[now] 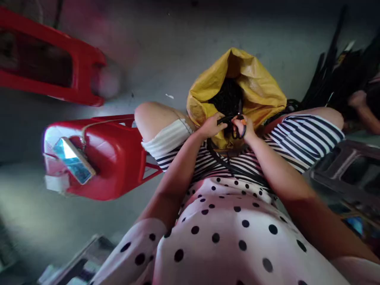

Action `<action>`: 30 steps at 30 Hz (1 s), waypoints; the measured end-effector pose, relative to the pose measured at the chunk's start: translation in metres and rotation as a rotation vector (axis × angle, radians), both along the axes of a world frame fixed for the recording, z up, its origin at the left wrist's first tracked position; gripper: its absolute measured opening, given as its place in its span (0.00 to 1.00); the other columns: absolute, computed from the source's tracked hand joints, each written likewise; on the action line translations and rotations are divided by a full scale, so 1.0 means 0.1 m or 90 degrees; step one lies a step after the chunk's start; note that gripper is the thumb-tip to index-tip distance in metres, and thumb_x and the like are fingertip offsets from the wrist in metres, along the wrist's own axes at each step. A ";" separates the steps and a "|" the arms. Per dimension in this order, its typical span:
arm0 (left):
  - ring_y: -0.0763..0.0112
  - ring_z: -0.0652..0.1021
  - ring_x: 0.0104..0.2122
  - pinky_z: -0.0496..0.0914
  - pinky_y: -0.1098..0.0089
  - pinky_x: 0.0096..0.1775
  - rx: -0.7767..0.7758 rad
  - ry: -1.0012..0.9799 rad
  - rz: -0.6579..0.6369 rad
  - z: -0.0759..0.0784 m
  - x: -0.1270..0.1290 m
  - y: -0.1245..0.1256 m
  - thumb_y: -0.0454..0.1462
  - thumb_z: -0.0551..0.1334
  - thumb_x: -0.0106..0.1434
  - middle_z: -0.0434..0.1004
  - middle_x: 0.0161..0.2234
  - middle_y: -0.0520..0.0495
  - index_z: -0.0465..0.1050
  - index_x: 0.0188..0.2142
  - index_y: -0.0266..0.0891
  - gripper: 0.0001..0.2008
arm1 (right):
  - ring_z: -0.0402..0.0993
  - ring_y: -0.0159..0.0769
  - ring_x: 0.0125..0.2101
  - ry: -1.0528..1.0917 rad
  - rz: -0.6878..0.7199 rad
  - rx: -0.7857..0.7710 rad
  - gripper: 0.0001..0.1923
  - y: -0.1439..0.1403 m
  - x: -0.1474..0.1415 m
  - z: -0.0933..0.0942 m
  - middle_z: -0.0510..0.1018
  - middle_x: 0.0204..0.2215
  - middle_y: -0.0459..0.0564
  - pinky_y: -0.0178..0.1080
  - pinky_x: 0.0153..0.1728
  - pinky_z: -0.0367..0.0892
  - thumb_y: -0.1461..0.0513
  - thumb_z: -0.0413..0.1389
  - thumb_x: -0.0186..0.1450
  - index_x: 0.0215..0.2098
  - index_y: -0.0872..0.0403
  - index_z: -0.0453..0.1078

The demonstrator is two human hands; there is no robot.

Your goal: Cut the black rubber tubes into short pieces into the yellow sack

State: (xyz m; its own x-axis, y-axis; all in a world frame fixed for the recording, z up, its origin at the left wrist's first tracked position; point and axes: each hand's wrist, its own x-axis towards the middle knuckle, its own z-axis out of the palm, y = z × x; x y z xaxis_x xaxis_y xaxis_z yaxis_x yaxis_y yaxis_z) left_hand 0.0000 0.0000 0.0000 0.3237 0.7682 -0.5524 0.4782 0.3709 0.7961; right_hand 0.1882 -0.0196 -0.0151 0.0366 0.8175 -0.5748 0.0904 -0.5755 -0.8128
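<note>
A grey floor [154, 75] spreads beneath everything, with a red plastic stool [118, 158] at the wearer's left. Between the knees gapes a creased yellow sack [200, 93], dark tangled strands [227, 97] inside. At its near rim, the left hand [210, 126] pinches a thin black cord [225, 119] running crosswise; the right hand [248, 126] grips black-handled, orange-marked scissors [240, 116], loops toward the body, long axis fore-and-aft, tip pointing away into the sack.

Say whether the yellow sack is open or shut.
Open: the yellow sack has its mouth spread wide, and dark material shows inside.
</note>
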 end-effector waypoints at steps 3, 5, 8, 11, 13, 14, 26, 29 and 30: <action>0.62 0.81 0.38 0.77 0.62 0.49 0.040 0.025 0.035 -0.02 -0.12 0.06 0.33 0.63 0.68 0.81 0.36 0.46 0.77 0.49 0.35 0.11 | 0.66 0.33 0.19 -0.010 -0.004 0.006 0.23 0.01 -0.02 0.00 0.68 0.17 0.40 0.36 0.22 0.59 0.43 0.68 0.60 0.32 0.50 0.68; 0.61 0.82 0.45 0.75 0.61 0.54 0.090 0.012 0.062 -0.03 -0.15 0.09 0.32 0.62 0.67 0.84 0.41 0.43 0.78 0.47 0.35 0.10 | 0.65 0.32 0.19 0.000 0.022 -0.003 0.28 -0.01 -0.05 0.03 0.68 0.17 0.40 0.36 0.21 0.58 0.39 0.70 0.57 0.33 0.50 0.67; 0.61 0.81 0.50 0.74 0.61 0.58 0.112 -0.051 0.057 -0.02 -0.12 0.11 0.33 0.63 0.67 0.84 0.47 0.41 0.78 0.47 0.35 0.10 | 0.63 0.32 0.18 0.041 0.071 -0.016 0.34 -0.06 -0.07 0.12 0.68 0.17 0.40 0.37 0.20 0.56 0.33 0.72 0.53 0.33 0.49 0.67; 0.62 0.82 0.47 0.75 0.63 0.54 0.069 -0.119 -0.008 0.02 -0.06 0.07 0.36 0.66 0.66 0.84 0.44 0.42 0.79 0.48 0.35 0.12 | 0.60 0.30 0.17 0.071 0.062 -0.015 0.35 -0.07 -0.05 0.19 0.67 0.16 0.41 0.37 0.20 0.56 0.32 0.70 0.54 0.30 0.49 0.65; 0.64 0.82 0.41 0.76 0.64 0.49 0.037 -0.128 -0.024 0.06 -0.03 0.03 0.38 0.67 0.67 0.83 0.40 0.45 0.79 0.50 0.36 0.14 | 0.59 0.30 0.16 0.068 0.044 -0.015 0.34 -0.04 -0.02 0.20 0.66 0.16 0.40 0.38 0.19 0.55 0.33 0.70 0.55 0.30 0.49 0.64; 0.65 0.81 0.36 0.76 0.64 0.45 0.014 -0.116 -0.024 0.07 -0.03 0.02 0.39 0.67 0.68 0.82 0.37 0.46 0.78 0.52 0.36 0.14 | 0.58 0.30 0.16 0.055 0.036 -0.008 0.33 -0.03 -0.01 0.19 0.66 0.17 0.40 0.38 0.20 0.55 0.33 0.69 0.56 0.30 0.49 0.63; 0.61 0.82 0.47 0.74 0.64 0.54 0.213 0.125 0.139 0.00 -0.19 0.17 0.32 0.63 0.70 0.86 0.47 0.41 0.79 0.48 0.37 0.09 | 0.63 0.33 0.26 -0.073 0.182 -0.075 0.33 -0.15 -0.05 0.08 0.67 0.24 0.38 0.38 0.29 0.57 0.36 0.70 0.57 0.41 0.47 0.62; 0.61 0.82 0.46 0.75 0.64 0.52 0.211 0.134 0.136 0.02 -0.18 0.16 0.33 0.64 0.70 0.86 0.46 0.41 0.79 0.48 0.36 0.09 | 0.67 0.36 0.29 -0.066 0.211 -0.098 0.31 -0.15 -0.04 0.14 0.70 0.26 0.41 0.40 0.31 0.60 0.35 0.67 0.60 0.41 0.48 0.63; 0.60 0.82 0.46 0.75 0.64 0.52 0.210 0.139 0.138 0.02 -0.17 0.15 0.33 0.64 0.70 0.86 0.46 0.41 0.79 0.48 0.36 0.09 | 0.67 0.37 0.29 -0.058 0.210 -0.105 0.31 -0.15 -0.03 0.14 0.70 0.26 0.41 0.40 0.31 0.60 0.35 0.66 0.61 0.41 0.48 0.63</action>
